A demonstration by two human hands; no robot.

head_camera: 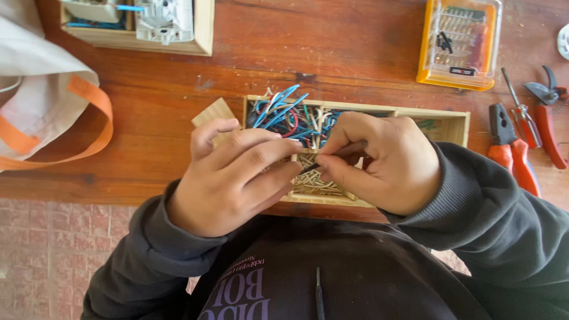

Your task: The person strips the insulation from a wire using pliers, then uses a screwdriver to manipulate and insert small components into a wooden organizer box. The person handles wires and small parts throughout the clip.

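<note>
My left hand and my right hand meet over a shallow wooden box at the near edge of a red-brown table. Between the fingertips of both hands I pinch a thin dark wire piece. The box's far compartment holds a tangle of blue, green and red wires. Pale short wire pieces fill the near compartment under my fingers. A small wooden block lies just behind my left hand, beside the box.
An orange case of screwdriver bits stands at the back right. Red-handled pliers, a thin screwdriver and cutters lie right of the box. A wooden tray with white parts sits back left, a cloth bag with orange straps far left.
</note>
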